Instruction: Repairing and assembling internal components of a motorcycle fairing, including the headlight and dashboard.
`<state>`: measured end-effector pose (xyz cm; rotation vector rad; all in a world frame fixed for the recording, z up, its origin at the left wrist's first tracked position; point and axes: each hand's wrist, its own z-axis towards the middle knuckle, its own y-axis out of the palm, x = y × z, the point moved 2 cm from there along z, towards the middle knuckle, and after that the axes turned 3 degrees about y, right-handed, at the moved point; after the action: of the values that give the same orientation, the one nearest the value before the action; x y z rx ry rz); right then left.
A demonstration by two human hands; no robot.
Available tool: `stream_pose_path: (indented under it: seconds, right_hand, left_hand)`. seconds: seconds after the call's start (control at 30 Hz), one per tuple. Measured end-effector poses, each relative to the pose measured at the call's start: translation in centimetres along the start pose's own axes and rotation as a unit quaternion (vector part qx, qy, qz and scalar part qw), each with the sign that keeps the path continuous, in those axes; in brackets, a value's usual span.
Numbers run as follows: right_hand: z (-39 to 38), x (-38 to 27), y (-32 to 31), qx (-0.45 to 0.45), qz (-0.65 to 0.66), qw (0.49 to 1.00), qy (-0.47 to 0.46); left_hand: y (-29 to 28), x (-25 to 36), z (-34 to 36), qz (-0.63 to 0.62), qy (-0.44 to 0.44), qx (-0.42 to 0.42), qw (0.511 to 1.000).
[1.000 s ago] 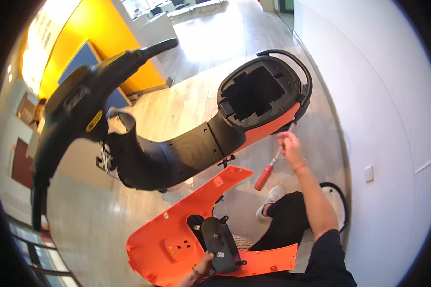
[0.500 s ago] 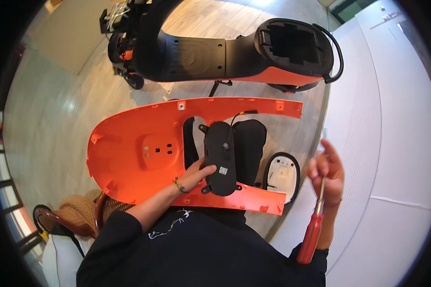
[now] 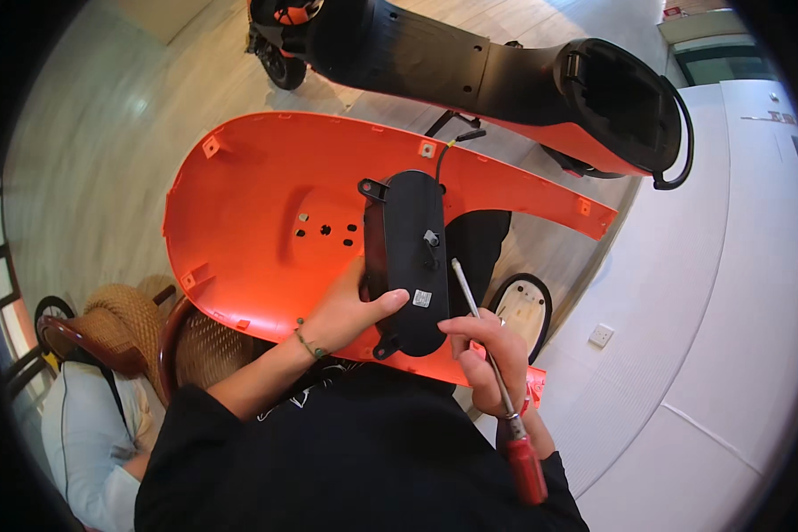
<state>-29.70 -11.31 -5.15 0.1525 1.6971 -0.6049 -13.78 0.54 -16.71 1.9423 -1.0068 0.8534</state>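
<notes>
My left hand [image 3: 350,306] grips a black oblong housing [image 3: 408,222] by its left side, thumb across its back. Mounting tabs stick out at its edge, and a short cable [image 3: 440,168] with a connector rises from the top. The housing is held over a large orange scooter body panel [image 3: 239,204], whose inner side faces up across my lap. In my right hand [image 3: 492,359] is a red-handled screwdriver [image 3: 528,474], its shaft running between the fingers. The handle hangs down toward my forearm, while the metal tip points up beside the housing's right edge without clearly touching it.
Beyond the panel stands a black and orange scooter [image 3: 426,58] with an uncovered seat well. An oval scooter seat [image 3: 523,310] lies underside up at right, near a white wall [image 3: 665,293]. Lower left are a wicker chair [image 3: 120,310] and someone's pale clothing [image 3: 84,443].
My right hand has come in from the far right with the screwdriver, down beside the housing. The view has turned, and the panel sits tilted. My left hand still holds the housing.
</notes>
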Motion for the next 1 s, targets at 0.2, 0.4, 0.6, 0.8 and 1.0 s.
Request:
stream_pose_path:
  seconds: [0.2,0.4,0.6,0.8,1.0]
  right_hand:
    - [0.4,1.4,-0.5,0.086,0.056,0.995,0.022]
    - [2.0,1.5,-1.3,0.187,0.154,0.966,0.088]
    - [3.5,2.1,-1.3,0.17,0.122,0.97,0.127]
    - [3.7,2.7,-1.4,0.171,0.131,0.966,0.14]
    - [3.5,2.9,-1.6,0.159,0.132,0.967,0.149]
  left_hand:
    - [-1.2,2.4,-1.8,0.077,0.036,0.056,0.995]
    - [-2.2,0.7,-1.5,0.046,-0.007,0.066,0.997]
    - [-2.2,0.2,-1.4,0.08,-0.001,0.059,0.995]
    - [-1.9,1.1,-1.4,0.146,-0.003,0.062,0.987]
    - [-2.0,1.2,-1.4,0.169,-0.016,0.065,0.983]
